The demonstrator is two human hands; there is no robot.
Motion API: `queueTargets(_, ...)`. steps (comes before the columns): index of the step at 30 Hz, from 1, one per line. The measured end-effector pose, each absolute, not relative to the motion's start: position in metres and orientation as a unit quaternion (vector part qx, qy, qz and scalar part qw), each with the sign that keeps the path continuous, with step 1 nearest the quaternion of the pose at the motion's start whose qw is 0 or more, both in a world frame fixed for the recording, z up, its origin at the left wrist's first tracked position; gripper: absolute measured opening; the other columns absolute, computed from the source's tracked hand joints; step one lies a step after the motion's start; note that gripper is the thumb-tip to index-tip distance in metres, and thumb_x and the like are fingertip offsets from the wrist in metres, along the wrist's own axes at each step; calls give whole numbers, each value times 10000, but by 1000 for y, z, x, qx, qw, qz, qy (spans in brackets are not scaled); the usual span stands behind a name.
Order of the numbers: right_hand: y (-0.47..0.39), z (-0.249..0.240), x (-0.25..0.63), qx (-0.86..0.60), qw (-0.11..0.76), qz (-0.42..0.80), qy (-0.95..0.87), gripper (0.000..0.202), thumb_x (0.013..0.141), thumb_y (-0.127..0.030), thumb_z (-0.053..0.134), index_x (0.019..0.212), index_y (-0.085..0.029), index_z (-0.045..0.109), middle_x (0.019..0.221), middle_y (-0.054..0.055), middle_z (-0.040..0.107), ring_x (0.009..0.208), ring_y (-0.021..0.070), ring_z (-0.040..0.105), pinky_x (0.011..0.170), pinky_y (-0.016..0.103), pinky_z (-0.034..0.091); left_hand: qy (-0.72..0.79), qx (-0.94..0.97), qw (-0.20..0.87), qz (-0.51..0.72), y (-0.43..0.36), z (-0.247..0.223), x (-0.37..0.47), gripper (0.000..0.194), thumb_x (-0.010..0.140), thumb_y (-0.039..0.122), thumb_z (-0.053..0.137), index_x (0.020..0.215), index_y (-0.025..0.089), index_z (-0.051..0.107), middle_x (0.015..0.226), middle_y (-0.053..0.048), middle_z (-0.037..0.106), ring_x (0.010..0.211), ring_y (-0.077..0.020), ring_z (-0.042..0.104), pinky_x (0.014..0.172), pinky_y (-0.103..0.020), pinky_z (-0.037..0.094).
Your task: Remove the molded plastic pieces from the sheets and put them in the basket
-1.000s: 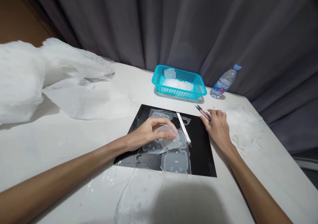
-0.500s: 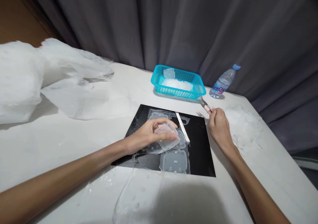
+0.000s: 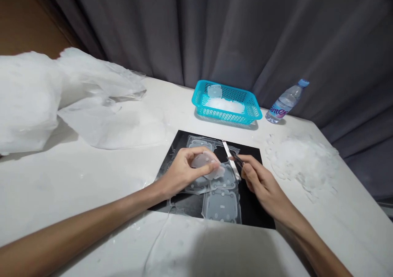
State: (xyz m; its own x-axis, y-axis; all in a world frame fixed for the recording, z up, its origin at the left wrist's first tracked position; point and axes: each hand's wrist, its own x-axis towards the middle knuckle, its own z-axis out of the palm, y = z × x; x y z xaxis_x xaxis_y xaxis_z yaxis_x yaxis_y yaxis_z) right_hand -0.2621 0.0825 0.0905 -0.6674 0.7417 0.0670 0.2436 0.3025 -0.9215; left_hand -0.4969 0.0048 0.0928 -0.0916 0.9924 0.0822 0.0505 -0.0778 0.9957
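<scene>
My left hand [image 3: 192,166] pinches a small translucent plastic piece [image 3: 202,160], rounded like a lid, between thumb and fingers. Below it lies a clear moulded plastic sheet with several lid-shaped panels [image 3: 221,205], on a black mat [image 3: 256,211]. Closed round a small bladed cutting tool [image 3: 237,160], my right hand [image 3: 258,176] is just right of the held piece. Its blade points left, apart from the piece; my fingers hide most of the handle. A narrow white stick [image 3: 229,154] lies on the mat behind the tool.
A blue basket [image 3: 227,117] with translucent pieces stands at the back, beside a water bottle [image 3: 285,103]. Clear plastic scraps [image 3: 302,162] are heaped on the right of the white table [image 3: 101,179]. Large white plastic bags [image 3: 27,101] fill the left. A grey curtain [image 3: 215,31] hangs behind.
My right hand has brought the cutting tool from near the basket down and left to the mat. The piece in my left hand has tilted. The view has shifted slightly.
</scene>
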Motion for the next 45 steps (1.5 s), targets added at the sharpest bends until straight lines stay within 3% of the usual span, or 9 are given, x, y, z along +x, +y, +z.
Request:
queueTargets(6,69,94,-273,-310,242,544,-741,260,1035,-444,588,1188,-248,665,987,21,679,872,156,636,764,253,497,505,516,427,544,1,91,-497,151,912,327,775,858,186,784,819,-13,746,758,-133,647,694,-234,465)
queueTargets(9,65,97,-277,-305,279,561,-717,258,1008,-416,641,1183,-241,716,1034,37,729,933,171,692,789,253,529,500,526,415,548,-1,89,-496,126,913,313,778,882,191,787,825,-13,755,764,-134,656,699,-236,470)
queueTargets(15,61,94,-279,-322,337,505,-726,279,1021,-367,633,1237,-272,781,885,33,729,805,157,648,631,249,477,501,533,392,558,-3,89,-494,99,914,277,777,869,189,784,864,-25,781,812,-151,700,753,-252,509)
queueTargets(24,67,94,-278,-289,366,472,-748,236,1029,-302,623,1172,-301,810,844,19,726,824,171,645,775,306,520,490,536,404,556,-4,91,-493,75,922,261,777,888,197,797,898,-26,791,850,-151,719,787,-242,529)
queueTargets(33,75,94,-274,-279,325,489,-760,252,1031,-337,623,1218,-314,791,919,28,743,865,178,655,799,316,517,512,541,392,540,-6,91,-492,103,910,286,787,879,188,798,867,-27,790,801,-149,705,730,-238,514)
queueTargets(45,75,94,-274,-282,311,504,-755,270,1038,-349,606,1224,-293,793,865,36,723,865,193,657,784,326,520,524,547,371,538,-6,91,-489,140,903,309,785,863,175,796,849,-33,791,779,-155,701,714,-246,511)
